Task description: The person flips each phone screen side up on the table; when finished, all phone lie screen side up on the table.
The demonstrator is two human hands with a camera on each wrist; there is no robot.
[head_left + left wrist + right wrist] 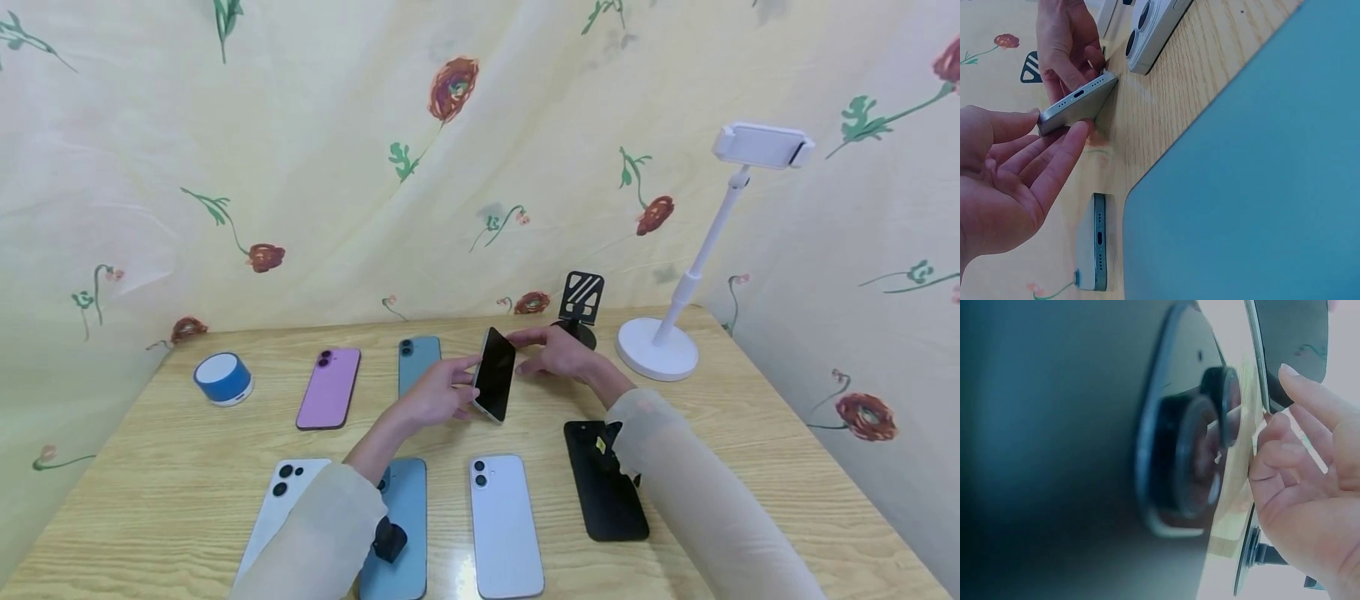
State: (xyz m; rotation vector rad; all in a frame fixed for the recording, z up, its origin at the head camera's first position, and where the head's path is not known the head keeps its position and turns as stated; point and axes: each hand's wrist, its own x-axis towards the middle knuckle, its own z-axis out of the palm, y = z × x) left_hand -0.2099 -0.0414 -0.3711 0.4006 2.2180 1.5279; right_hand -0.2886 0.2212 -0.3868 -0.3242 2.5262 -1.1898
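Note:
A phone with a dark screen and pale silver frame is tilted up off the wooden table. My left hand pinches its left long edge, thumb on one side and fingers behind the back, as the left wrist view shows. My right hand is at the phone's upper right corner, index fingertip at the edge and thumb just beside it. In the right wrist view the right hand's thumb overlaps the dark screen, other fingers loosely bent near the corner.
Around the hands lie a pink phone, two blue phones, a white one, a lavender one and a black one. Behind stand a black phone stand, a white stand and a blue-white cylinder.

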